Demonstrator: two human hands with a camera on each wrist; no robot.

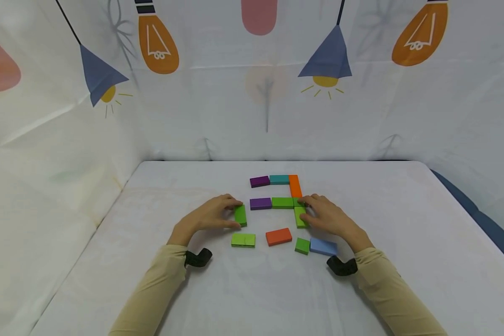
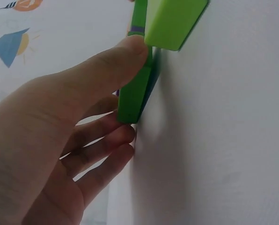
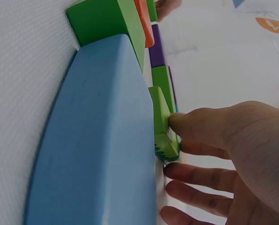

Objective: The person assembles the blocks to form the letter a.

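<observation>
My left hand (image 1: pixel 212 214) pinches a green block (image 1: pixel 240 216) by its ends, thumb and index finger on it. In the left wrist view that green block (image 2: pixel 134 96) stands out past the thumb, the other fingers spread below. My right hand (image 1: pixel 329 217) touches a lime block (image 1: pixel 300 218) with the thumb, its index fingertip at the small green block (image 1: pixel 296 202) just behind. The right wrist view shows the thumb on the lime block (image 3: pixel 161 110), the remaining fingers loose. These two blocks adjoin a green block (image 1: pixel 282 203) and a purple block (image 1: pixel 260 204) in a row.
Farther back lie a dark purple block (image 1: pixel 259 181), a teal block (image 1: pixel 279 179) and an orange block (image 1: pixel 295 185). Nearer me are a lime block (image 1: pixel 243 240), a red-orange block (image 1: pixel 279 236), a green cube-like block (image 1: pixel 302 246) and a blue block (image 1: pixel 323 246) on the white table (image 1: pixel 252 289).
</observation>
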